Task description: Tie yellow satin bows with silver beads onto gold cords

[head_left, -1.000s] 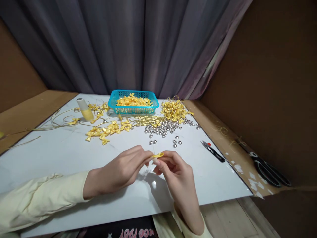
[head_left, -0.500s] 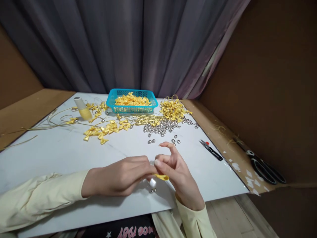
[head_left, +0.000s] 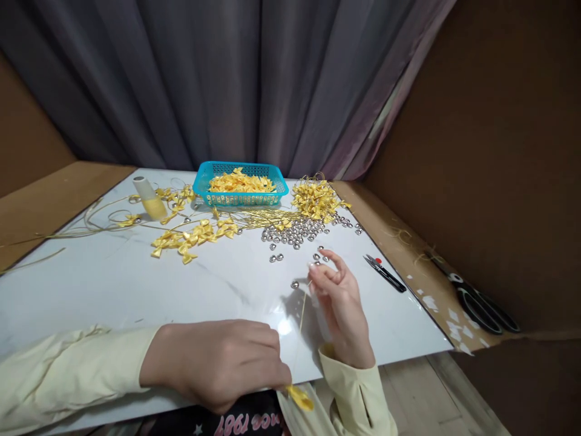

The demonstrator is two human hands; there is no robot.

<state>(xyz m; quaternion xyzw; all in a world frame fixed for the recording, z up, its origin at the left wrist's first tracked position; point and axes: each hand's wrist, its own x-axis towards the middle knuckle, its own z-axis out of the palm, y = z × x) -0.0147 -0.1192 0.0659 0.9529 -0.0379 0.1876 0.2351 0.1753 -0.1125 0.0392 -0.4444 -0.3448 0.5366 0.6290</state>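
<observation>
My left hand (head_left: 222, 363) is closed at the table's front edge and pinches a yellow ribbon bow (head_left: 300, 398), one loop of which sticks out past the fingertips. A thin gold cord (head_left: 302, 315) runs taut from there up to my right hand (head_left: 342, 309). Thumb and fingers of that hand are pinched together on the cord's upper end. Close to the right fingertips is a silver bead (head_left: 295, 284); whether it touches the cord I cannot tell. Past the right hand lies a heap of silver beads (head_left: 297, 231).
A blue basket (head_left: 196, 181) of yellow bows stands at the back. More bows (head_left: 200, 236), gold cords (head_left: 258, 219), a yellow cluster (head_left: 316, 200) and a bottle (head_left: 150, 200) lie or stand nearby. Thread snips (head_left: 385, 275) and scissors (head_left: 481, 309) are at the right.
My hands were together over the table. The left has moved down toward the front edge with the bow; the right has moved up and right, drawing the cord out between them.
</observation>
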